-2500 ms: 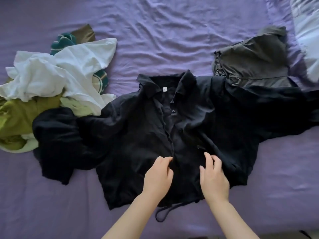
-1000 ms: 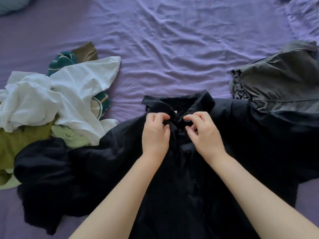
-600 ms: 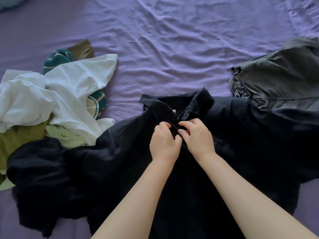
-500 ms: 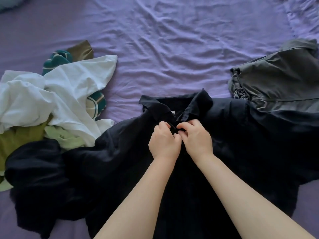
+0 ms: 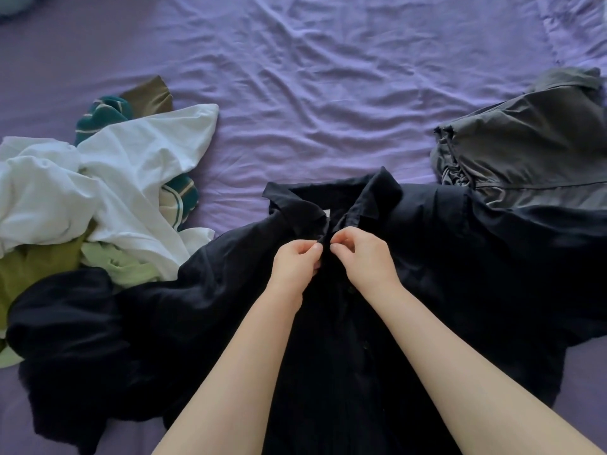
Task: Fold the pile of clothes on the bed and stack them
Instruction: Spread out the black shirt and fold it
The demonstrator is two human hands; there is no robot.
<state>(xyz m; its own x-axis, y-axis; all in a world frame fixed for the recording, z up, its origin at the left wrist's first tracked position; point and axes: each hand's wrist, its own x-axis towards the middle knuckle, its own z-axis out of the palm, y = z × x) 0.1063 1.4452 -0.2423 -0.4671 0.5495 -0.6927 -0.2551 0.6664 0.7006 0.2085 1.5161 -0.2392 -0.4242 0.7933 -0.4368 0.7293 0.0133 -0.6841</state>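
Pinched: placket of black shirt point(image 5: 427, 257) by left hand point(image 5: 292, 267) and right hand point(image 5: 364, 257), frame centre | soft, limp, light | best held at collar, shoulders

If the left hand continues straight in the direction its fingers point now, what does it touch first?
Probably the right hand: the left hand pinches the black shirt placket, fingertips pointing across at it, almost touching.

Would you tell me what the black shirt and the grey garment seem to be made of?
Black shirt: probably a thin woven cotton or linen blend, matte, with soft fine creases. Grey garment: likely a light synthetic such as nylon, given its faint sheen and crisp folds.
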